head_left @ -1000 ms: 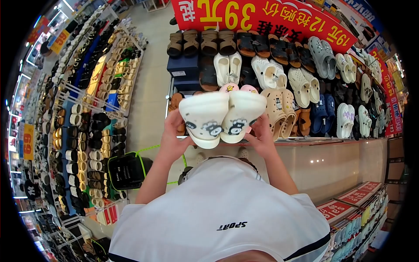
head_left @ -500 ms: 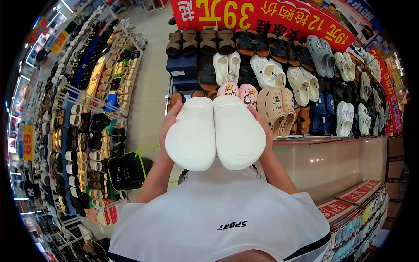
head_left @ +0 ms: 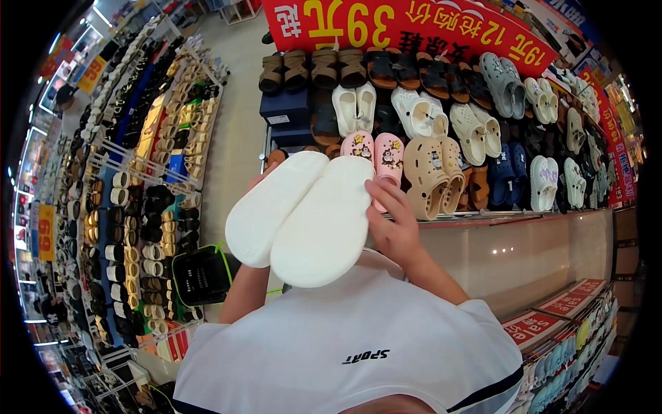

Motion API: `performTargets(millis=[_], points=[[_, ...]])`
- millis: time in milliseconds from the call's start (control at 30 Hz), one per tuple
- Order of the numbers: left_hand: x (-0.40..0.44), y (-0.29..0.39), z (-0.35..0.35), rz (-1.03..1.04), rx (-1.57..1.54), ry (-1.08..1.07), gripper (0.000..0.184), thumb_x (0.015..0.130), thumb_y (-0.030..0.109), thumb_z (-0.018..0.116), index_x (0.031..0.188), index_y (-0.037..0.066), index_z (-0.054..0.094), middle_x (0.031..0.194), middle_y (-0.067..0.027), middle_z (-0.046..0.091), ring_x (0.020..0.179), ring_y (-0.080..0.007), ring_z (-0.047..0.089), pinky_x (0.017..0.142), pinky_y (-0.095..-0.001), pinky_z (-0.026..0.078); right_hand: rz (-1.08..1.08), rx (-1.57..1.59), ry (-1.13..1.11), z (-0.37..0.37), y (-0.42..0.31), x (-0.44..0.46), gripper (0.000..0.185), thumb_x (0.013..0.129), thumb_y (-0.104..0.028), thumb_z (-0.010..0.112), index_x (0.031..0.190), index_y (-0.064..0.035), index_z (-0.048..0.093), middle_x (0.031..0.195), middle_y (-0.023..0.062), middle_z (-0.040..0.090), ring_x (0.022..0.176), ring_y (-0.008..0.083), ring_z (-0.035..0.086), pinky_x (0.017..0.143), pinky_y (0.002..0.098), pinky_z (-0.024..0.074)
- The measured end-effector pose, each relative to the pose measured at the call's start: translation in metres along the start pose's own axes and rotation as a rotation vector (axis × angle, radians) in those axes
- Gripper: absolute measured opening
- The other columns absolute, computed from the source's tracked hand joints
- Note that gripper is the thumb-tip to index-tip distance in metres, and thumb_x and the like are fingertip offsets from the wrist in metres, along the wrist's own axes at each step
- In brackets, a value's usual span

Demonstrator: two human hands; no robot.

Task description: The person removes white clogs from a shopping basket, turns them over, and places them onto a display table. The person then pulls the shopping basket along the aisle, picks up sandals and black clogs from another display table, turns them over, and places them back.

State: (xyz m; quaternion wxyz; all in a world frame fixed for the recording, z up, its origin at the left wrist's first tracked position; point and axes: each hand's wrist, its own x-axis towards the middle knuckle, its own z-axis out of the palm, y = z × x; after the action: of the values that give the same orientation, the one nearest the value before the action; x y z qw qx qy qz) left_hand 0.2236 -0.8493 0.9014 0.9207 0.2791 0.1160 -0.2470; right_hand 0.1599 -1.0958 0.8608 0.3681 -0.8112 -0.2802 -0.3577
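A pair of plain white slippers (head_left: 303,214) is held up before my chest, side by side and tilted to the left, smooth faces toward me. My left hand (head_left: 265,175) grips them from behind at the left; most of its fingers are hidden by the slippers. At the right edge of the nearer slipper, my right hand (head_left: 394,224) has its fingertips against the side, with the fingers bent and slightly apart. Pink clogs with cartoon charms (head_left: 385,155) stand on the display just beyond the right hand. Beige clogs (head_left: 431,176) are to their right.
The display ahead carries rows of sandals and clogs, with dark blue boxes (head_left: 284,114) at its left and a red price sign (head_left: 407,31) behind. Shoe racks (head_left: 127,228) line the left. A black basket with green handles (head_left: 201,274) is on the floor. Another shelf (head_left: 562,352) stands lower right.
The white slippers have moved left and tilted from upright to slanting. My right hand has come round from behind, so its fingers now show on the slipper's edge.
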Motion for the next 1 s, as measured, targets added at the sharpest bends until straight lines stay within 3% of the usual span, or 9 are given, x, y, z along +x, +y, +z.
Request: performTargets(millis=[67, 133, 267, 333, 367, 467, 600, 767, 1000], points=[[0.002, 0.003, -0.004, -0.055, -0.043, -0.069, 0.047, 0.100, 0.036, 0.060, 0.126, -0.002, 0.063, 0.113, -0.0203, 0.072, 0.097, -0.0297, 0.074, 0.084, -0.0421, 0.062, 0.115, 0.061, 0.029, 0.006, 0.009, -0.009, 0.045, 0.080, 0.004, 0.064, 0.124, -0.0066, 0.063, 0.142, 0.0172, 0.057, 0.126, 0.0391, 0.056, 0.102, 0.0463, 0.0490], [0.008, -0.004, -0.024, 0.073, 0.092, -0.072, 0.046, 0.098, 0.031, 0.064, 0.130, -0.002, 0.060, 0.121, -0.0202, 0.069, 0.106, -0.0282, 0.071, 0.090, -0.0408, 0.059, 0.250, 0.104, 0.014, 0.003, 0.014, -0.013, 0.051, 0.081, 0.006, 0.061, 0.132, -0.0019, 0.056, 0.143, 0.0199, 0.055, 0.126, 0.0403, 0.055, 0.104, 0.0457, 0.0471], [0.016, -0.032, -0.087, 0.594, 0.884, -0.011, 0.061, 0.085, 0.012, 0.077, 0.140, 0.000, 0.053, 0.129, -0.0164, 0.065, 0.119, -0.0232, 0.064, 0.102, -0.0359, 0.051, 0.441, 0.197, -0.065, -0.007, 0.027, -0.028, 0.057, 0.086, 0.006, 0.059, 0.141, 0.0039, 0.046, 0.142, 0.0223, 0.054, 0.125, 0.0362, 0.057, 0.104, 0.0403, 0.0452], [0.000, -0.036, -0.070, 0.873, 1.273, 0.013, 0.067, 0.078, 0.009, 0.082, 0.139, 0.002, 0.054, 0.123, -0.0151, 0.068, 0.115, -0.0235, 0.065, 0.102, -0.0353, 0.050, 0.459, 0.206, -0.114, -0.009, 0.035, -0.046, 0.054, 0.092, 0.001, 0.058, 0.144, 0.0052, 0.044, 0.143, 0.0206, 0.054, 0.125, 0.0304, 0.058, 0.103, 0.0391, 0.0451], [-0.003, -0.027, -0.078, 0.895, 1.530, -0.013, 0.070, 0.071, 0.006, 0.085, 0.136, 0.002, 0.057, 0.118, -0.0141, 0.069, 0.111, -0.0246, 0.067, 0.098, -0.0355, 0.052, 0.513, 0.265, -0.097, -0.006, 0.036, -0.052, 0.055, 0.093, 0.002, 0.057, 0.146, 0.0050, 0.042, 0.142, 0.0196, 0.054, 0.124, 0.0287, 0.058, 0.103, 0.0381, 0.0454], [-0.009, -0.021, -0.074, 0.739, 1.504, 0.040, 0.070, 0.068, 0.005, 0.085, 0.132, 0.000, 0.059, 0.118, -0.0141, 0.069, 0.113, -0.0251, 0.067, 0.097, -0.0360, 0.052, 0.616, 0.414, -0.020, -0.001, 0.034, -0.051, 0.061, 0.092, 0.003, 0.056, 0.150, 0.0036, 0.038, 0.138, 0.0167, 0.055, 0.116, 0.0243, 0.058, 0.098, 0.0350, 0.0469], [-0.009, -0.021, -0.057, 0.580, 1.198, 0.058, 0.082, 0.066, 0.003, 0.084, 0.142, 0.002, 0.054, 0.112, -0.0136, 0.070, 0.096, -0.0211, 0.072, 0.086, -0.0326, 0.058, 0.652, 0.477, 0.069, 0.010, 0.033, -0.036, 0.064, 0.093, -0.002, 0.058, 0.154, -0.0005, 0.038, 0.127, 0.0115, 0.061, 0.102, 0.0175, 0.058, 0.088, 0.0302, 0.0495], [0.000, -0.023, -0.041, 0.499, 1.118, 0.125, 0.063, 0.083, 0.007, 0.077, 0.141, 0.001, 0.054, 0.108, -0.0099, 0.071, 0.089, -0.0143, 0.072, 0.072, -0.0303, 0.062, 0.872, 0.439, 0.039, 0.024, 0.034, -0.042, 0.054, 0.096, -0.007, 0.060, 0.148, -0.0001, 0.048, 0.118, 0.0106, 0.063, 0.097, 0.0127, 0.059, 0.078, 0.0259, 0.0508], [0.005, -0.017, -0.035, 0.244, 1.185, 0.252, 0.047, 0.092, 0.022, 0.073, 0.131, -0.001, 0.061, 0.102, -0.0082, 0.072, 0.082, -0.0124, 0.070, 0.059, -0.0296, 0.062, 0.864, 0.463, 0.030, 0.026, 0.036, -0.055, 0.053, 0.094, -0.007, 0.063, 0.145, 0.0002, 0.051, 0.115, 0.0104, 0.061, 0.087, 0.0126, 0.060, 0.073, 0.0264, 0.0524]])
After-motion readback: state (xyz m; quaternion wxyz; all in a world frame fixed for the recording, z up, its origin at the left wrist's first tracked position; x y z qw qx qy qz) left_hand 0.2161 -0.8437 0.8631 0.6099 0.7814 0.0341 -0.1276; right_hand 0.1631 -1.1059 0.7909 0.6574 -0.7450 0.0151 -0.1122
